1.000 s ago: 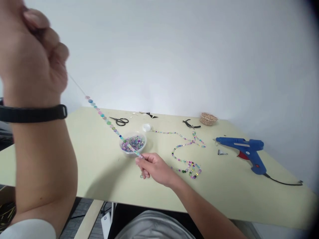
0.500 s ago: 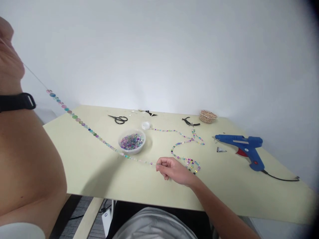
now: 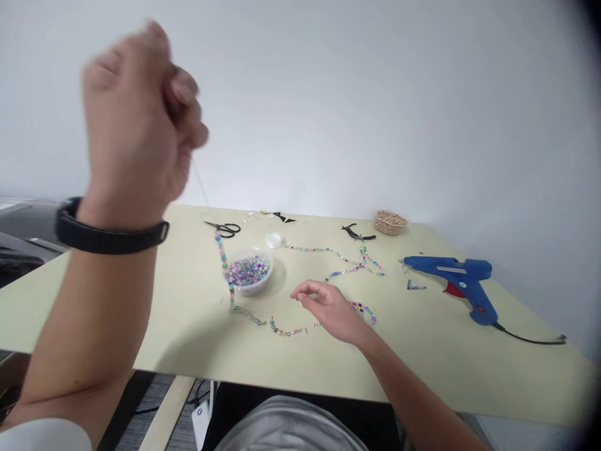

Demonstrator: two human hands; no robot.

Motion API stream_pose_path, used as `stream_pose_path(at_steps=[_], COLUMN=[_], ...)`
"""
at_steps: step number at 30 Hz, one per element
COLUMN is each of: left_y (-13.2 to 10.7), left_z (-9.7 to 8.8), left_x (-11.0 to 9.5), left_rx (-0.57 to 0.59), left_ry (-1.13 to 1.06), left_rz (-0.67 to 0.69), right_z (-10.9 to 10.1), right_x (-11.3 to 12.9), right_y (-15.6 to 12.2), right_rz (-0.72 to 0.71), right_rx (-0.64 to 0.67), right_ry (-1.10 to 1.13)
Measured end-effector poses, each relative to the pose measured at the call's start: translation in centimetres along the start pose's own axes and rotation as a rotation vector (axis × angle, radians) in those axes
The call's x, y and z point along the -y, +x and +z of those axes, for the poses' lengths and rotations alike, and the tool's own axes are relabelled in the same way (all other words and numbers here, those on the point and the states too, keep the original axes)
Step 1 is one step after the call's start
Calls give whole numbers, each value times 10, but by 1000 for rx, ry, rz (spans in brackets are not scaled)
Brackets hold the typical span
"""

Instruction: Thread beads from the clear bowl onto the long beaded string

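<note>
My left hand (image 3: 136,116), with a black band at its wrist, is raised high and closed on a thin clear thread (image 3: 200,181). From that thread a string of multicoloured beads (image 3: 222,254) hangs in front of the bead bowl's left side, and its lower part lies slack along the table. My right hand (image 3: 333,313) is over the table, fingers loosely bent and thumb apart, with nothing seen between them. Under and beyond it lies the rest of the beads (image 3: 347,271). A clear bowl (image 3: 256,289) of small beads stands between my hands.
Behind the bowl are black scissors (image 3: 225,229), a small white spool (image 3: 273,240) and black scraps (image 3: 282,217). Pliers (image 3: 358,233) and a bowl of tan pieces (image 3: 390,222) sit at the back right. A blue glue gun (image 3: 462,275) with a cord lies on the right.
My left hand has swung from the far left edge toward the middle with the thread. The taut bead string has gone slack and dropped to the table. My right hand has let go of it.
</note>
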State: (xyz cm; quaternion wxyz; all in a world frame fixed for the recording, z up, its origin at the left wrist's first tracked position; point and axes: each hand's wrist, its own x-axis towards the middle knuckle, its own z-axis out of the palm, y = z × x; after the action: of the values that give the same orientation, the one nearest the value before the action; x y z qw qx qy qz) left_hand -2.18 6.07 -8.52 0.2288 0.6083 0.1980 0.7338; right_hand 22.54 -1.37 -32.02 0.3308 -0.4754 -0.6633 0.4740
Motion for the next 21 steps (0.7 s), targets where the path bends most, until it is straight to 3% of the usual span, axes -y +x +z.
stream_pose_path(at_steps=[3, 8, 13, 17, 19, 21], left_y=[-28, -60, -79, -48, -18, 12], left_z=[26, 42, 53, 41, 18, -15], left_x=[8, 19, 22, 31, 37, 41], left_rx=[100, 268, 327, 123, -50, -77], left_ry=[-124, -96, -17, -81, -36, 173], left_rz=[-117, -329, -446, -363, -251, -51], right_z=[0, 6, 18, 26, 28, 28], right_x=[21, 69, 95, 80, 70, 63], right_y=[2, 13, 31, 37, 35, 31], right_rz=[-117, -341, -373, -266, -209, -150], right_rx=[-34, -33, 49, 131, 160, 188], right_ry=[63, 267, 370, 452, 512, 543])
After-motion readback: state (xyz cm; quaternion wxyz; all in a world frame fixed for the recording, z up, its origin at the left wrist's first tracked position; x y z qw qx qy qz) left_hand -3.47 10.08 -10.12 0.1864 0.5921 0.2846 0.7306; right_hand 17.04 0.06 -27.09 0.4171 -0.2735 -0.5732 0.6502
